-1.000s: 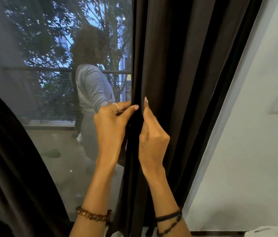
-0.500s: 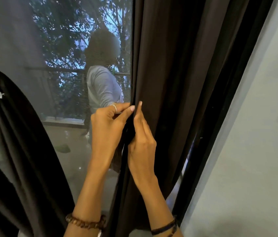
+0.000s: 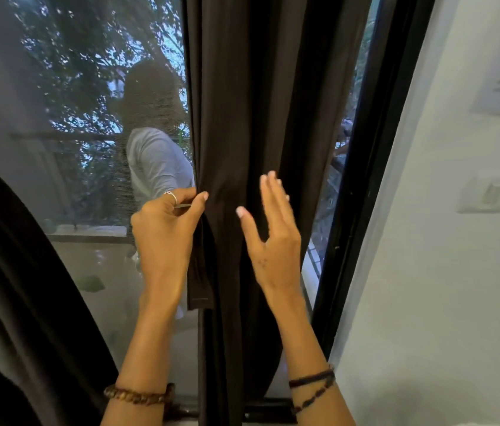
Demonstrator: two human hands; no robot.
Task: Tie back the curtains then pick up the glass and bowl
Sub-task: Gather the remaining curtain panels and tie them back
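Dark matte curtain (image 3: 261, 118): left hand (image 3: 162, 238) grip pinches its folded edge; right hand (image 3: 273, 241) splayed apart.

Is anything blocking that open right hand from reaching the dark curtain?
Nothing visible does. The right hand hangs open just before the curtain, bare folds behind it; the left hand pinches its edge alongside.

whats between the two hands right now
In the head view, a gathered stretch of the dark curtain hangs between them. The left hand pinches its edge; the right hand is open in front of the folds, nothing else between.
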